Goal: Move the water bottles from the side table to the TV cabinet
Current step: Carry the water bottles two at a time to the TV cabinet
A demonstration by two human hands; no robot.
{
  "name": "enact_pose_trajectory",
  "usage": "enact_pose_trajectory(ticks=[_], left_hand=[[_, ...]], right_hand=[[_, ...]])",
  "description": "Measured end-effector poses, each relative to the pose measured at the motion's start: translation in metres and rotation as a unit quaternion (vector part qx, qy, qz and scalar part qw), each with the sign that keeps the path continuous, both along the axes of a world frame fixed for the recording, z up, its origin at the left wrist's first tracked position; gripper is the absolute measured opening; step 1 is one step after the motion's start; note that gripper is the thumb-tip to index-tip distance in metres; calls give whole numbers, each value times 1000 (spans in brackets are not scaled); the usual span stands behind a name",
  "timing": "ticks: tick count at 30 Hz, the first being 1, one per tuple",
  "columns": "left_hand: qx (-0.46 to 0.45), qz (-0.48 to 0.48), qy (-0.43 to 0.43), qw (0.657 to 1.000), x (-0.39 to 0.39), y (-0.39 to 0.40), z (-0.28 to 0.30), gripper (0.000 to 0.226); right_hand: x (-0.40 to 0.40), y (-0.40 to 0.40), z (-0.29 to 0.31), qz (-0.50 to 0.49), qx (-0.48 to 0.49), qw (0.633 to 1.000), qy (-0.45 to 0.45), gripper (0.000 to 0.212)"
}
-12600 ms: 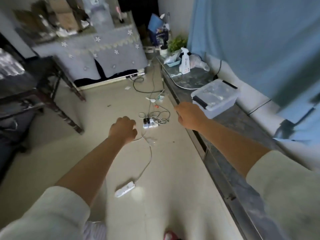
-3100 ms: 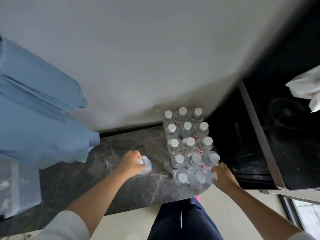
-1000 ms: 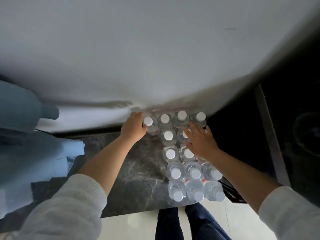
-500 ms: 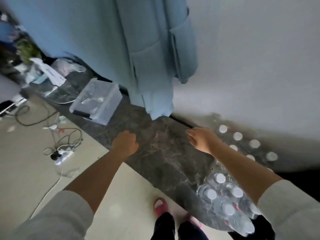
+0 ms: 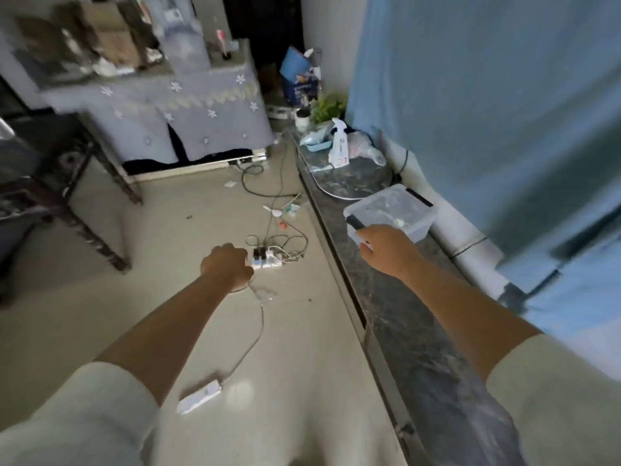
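Observation:
No water bottles are in view. My left hand (image 5: 226, 269) hangs over the floor as a fist with nothing in it. My right hand (image 5: 386, 247) is loosely curled and empty, above the front edge of the long TV cabinet's dark marble top (image 5: 403, 317), just short of a clear plastic box (image 5: 393, 210). A dark wooden table (image 5: 50, 196) stands at the far left, and its top is mostly out of frame.
A power strip with tangled cables (image 5: 265, 258) and a white adapter (image 5: 200, 396) lie on the floor ahead. A spray bottle (image 5: 338, 148), a bag and a small plant (image 5: 327, 107) sit at the cabinet's far end. Blue curtain (image 5: 487, 112) hangs to the right, and a cloth-covered cabinet (image 5: 174, 126) stands at the back.
My view has swung left, away from the cluster of bottles at the cabinet's end, and now looks down the room. Both hands came off the bottles and are empty.

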State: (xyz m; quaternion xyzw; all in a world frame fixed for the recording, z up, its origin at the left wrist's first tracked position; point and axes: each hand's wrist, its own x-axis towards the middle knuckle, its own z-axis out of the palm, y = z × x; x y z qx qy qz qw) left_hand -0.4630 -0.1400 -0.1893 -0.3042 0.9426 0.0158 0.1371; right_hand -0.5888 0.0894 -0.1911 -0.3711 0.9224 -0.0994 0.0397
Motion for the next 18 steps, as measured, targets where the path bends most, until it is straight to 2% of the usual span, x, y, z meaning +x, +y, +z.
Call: enact_pose_trajectory(ticks=[7, 14, 18], left_hand=[[-16, 118, 62, 991, 63, -160, 44, 34], [-34, 198, 97, 975, 88, -259, 69, 34], [-34, 225, 129, 965, 84, -319, 72, 32]], right_hand=[[7, -195, 51, 92, -41, 994, 37, 37], [15, -342, 80, 176, -64, 979, 74, 30], [5, -419, 87, 207, -102, 970, 75, 33]])
